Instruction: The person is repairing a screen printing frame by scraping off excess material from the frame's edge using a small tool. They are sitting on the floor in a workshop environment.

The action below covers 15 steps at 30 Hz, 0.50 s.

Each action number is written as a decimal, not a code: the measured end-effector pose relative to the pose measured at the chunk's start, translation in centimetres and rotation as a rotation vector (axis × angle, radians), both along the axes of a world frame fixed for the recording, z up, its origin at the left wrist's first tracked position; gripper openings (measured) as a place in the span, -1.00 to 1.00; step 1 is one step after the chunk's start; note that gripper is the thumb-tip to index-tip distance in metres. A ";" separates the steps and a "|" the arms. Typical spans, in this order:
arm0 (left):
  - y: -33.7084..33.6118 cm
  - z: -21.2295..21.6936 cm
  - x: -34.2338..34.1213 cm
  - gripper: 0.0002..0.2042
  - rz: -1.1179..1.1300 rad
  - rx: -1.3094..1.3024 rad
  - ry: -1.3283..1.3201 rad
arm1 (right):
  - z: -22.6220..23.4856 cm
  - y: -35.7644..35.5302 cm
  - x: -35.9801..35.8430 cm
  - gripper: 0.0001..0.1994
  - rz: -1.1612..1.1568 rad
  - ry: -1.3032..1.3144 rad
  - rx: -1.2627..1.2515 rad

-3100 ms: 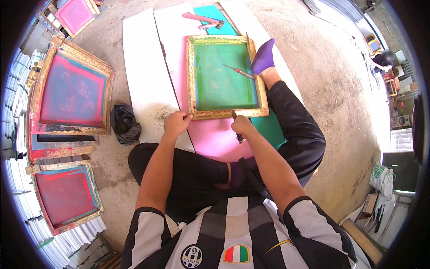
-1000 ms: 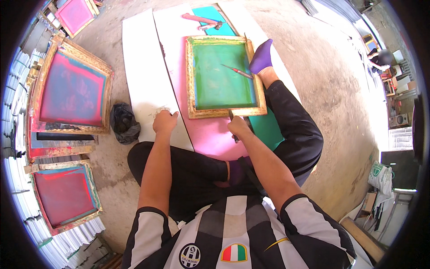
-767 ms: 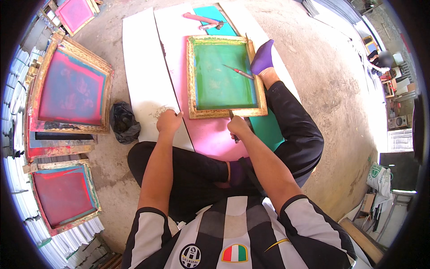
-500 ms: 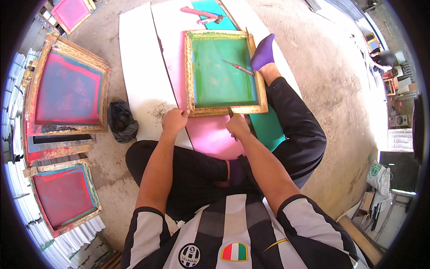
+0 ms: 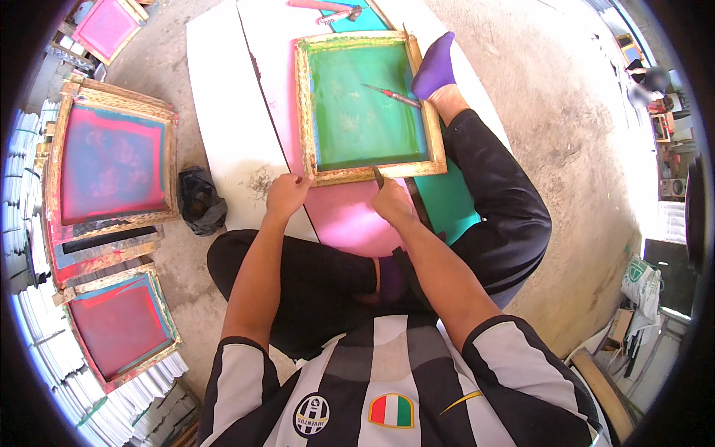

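Screen-printing frame (image 5: 369,104), wooden, green mesh, lies flat on pink sheet (image 5: 350,216) atop white board (image 5: 223,119), between person's legs. Left hand (image 5: 287,195) at frame's near-left corner, fingers curled against edge; clamped or only touching, cannot tell. Right hand (image 5: 391,201) closed on thin dark tool (image 5: 378,176), tip at frame's near rail; most of tool hidden by fingers. Red-handled tool (image 5: 391,94) rests on mesh, near purple-socked foot (image 5: 434,65). Both forearms extended forward. Spare pink screens (image 5: 112,171) at left, farthest one cut off. Black bag (image 5: 199,201) beside board.
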<state>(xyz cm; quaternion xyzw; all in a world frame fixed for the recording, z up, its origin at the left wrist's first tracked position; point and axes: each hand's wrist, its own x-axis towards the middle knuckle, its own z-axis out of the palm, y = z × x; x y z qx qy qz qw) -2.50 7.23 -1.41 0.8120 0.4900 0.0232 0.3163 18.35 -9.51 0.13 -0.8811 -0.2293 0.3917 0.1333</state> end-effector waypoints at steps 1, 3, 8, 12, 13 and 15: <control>0.0 -0.2 -0.1 -0.44 -0.004 0.015 -0.018 | -1.0 -0.1 0.2 -0.58 -0.019 0.018 0.009; -0.3 0.5 0.1 -0.45 0.026 -0.036 -0.023 | -1.1 -0.1 0.2 -0.59 -0.042 0.025 0.025; -0.7 0.1 -0.3 -0.46 0.056 -0.044 -0.103 | -2.4 -0.4 0.4 -0.60 -0.058 0.046 0.096; -0.6 -0.3 -0.7 -0.46 0.049 -0.097 -0.089 | -1.3 -0.8 0.2 -0.68 -0.058 0.074 0.136; -0.6 -0.5 -0.8 -0.46 0.047 -0.109 -0.094 | -0.8 -0.9 0.3 -0.70 -0.075 0.129 0.135; -0.4 -1.2 -1.3 -0.46 0.066 -0.126 -0.115 | -0.3 -1.1 0.6 -0.73 -0.088 0.183 0.156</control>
